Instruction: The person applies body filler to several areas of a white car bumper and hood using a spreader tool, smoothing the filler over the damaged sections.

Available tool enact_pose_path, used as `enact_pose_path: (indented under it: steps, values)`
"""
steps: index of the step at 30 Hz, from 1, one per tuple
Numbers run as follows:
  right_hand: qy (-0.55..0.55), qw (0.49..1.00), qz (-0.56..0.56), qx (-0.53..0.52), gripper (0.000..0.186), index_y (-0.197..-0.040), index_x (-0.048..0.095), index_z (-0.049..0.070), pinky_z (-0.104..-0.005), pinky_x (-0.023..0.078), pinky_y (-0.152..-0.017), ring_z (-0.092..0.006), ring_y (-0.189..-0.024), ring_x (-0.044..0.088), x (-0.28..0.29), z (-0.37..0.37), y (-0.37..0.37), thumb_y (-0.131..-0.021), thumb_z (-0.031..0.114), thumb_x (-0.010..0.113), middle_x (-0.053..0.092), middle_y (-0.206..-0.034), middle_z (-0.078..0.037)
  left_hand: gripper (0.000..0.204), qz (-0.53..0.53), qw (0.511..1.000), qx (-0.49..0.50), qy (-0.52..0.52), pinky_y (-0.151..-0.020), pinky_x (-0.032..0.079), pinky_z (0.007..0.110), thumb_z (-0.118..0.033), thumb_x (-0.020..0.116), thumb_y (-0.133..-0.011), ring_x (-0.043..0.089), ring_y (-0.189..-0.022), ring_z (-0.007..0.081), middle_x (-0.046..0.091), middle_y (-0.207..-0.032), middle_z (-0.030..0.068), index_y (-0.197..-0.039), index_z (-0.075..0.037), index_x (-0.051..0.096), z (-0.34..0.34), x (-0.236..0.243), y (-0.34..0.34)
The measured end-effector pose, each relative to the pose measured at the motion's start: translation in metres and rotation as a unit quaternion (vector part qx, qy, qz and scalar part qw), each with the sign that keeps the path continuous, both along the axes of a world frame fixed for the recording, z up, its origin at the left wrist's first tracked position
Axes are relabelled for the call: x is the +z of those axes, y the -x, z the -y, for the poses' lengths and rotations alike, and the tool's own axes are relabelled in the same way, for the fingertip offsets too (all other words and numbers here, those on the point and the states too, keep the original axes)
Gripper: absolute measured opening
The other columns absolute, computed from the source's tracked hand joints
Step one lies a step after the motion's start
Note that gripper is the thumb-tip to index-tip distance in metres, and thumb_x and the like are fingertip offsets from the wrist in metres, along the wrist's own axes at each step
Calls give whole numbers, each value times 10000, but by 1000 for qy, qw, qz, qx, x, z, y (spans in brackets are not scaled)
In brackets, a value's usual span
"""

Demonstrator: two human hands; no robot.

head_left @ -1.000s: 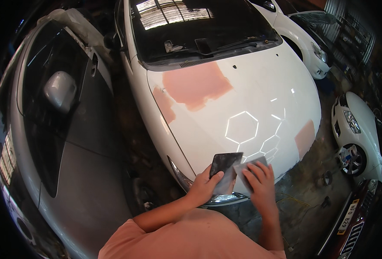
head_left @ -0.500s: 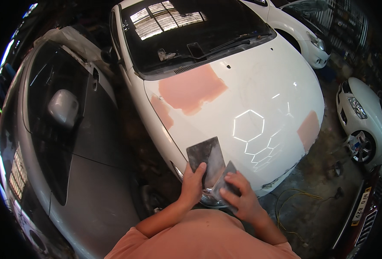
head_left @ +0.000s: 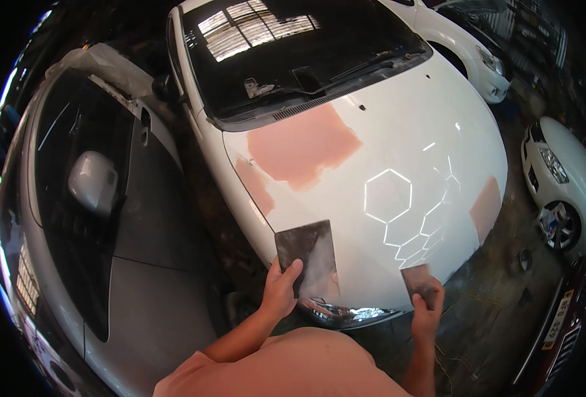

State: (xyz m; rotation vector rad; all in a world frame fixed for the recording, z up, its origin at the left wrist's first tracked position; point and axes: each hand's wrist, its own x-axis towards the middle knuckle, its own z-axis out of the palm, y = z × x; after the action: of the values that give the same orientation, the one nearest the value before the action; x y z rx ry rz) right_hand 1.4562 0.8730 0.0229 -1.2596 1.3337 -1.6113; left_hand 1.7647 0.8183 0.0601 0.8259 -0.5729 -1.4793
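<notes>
My left hand [head_left: 279, 291] grips a thin, dark, rectangular plate [head_left: 314, 248] by its lower left edge, thumb on top. A greyish smear covers much of the plate, with a small pinkish trace at its lower right. To the right, my right hand [head_left: 428, 311] pinches a small, dark, flat spreader [head_left: 414, 279], held upright over the front of the white car hood [head_left: 332, 218]. The hood carries a large pink filler patch [head_left: 303, 145] below the windshield, a narrower pink patch [head_left: 256, 186] along the left fender, and another pink patch [head_left: 486, 208] at the right front.
A grey car [head_left: 154, 291] with a side mirror [head_left: 93, 182] stands close on my left. Beyond the hood are two more white cars [head_left: 481, 66], [head_left: 554, 159]. A dark red car [head_left: 551, 331] is at the lower right, and a cable [head_left: 448, 367] lies on the floor.
My right hand has moved away from the plate to the right, carrying the spreader. The plate in my left hand has shifted slightly left and down; the view has shifted a little.
</notes>
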Motion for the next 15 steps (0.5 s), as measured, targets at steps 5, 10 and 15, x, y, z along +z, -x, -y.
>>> enact_pose_path:
  steps: [5,10,15]
  values:
    - [-88,888,416,-178,552,-1394,476,58,-445,456,-1053,-267,-1197,571,11,49,-55,-853,-19,552,573,-1297,-124,345,-11,999,-26,-36,-987,461,332,-145,612,-996,578,-1102,155,615,-1227,60,-1303,-14,529,40,-40,-50]
    - [-179,856,485,-10,545,-1384,459,53,-483,531,-974,-284,-1188,600,-21,92,-117,-853,-28,545,581,-1324,-115,338,-27,998,29,-41,-977,490,344,-92,627,-973,610,-1082,171,636,-1196,61,-1292,-20,540,104,-66,-133]
    - [-226,903,366,31,493,-1347,453,14,-449,502,-1032,-279,-1184,605,3,177,-208,-869,-32,565,590,-1285,-164,362,-105,991,84,-18,-995,506,402,-114,626,-966,626,-1112,219,633,-1228,75,-1311,-66,524,184,-80,-230]
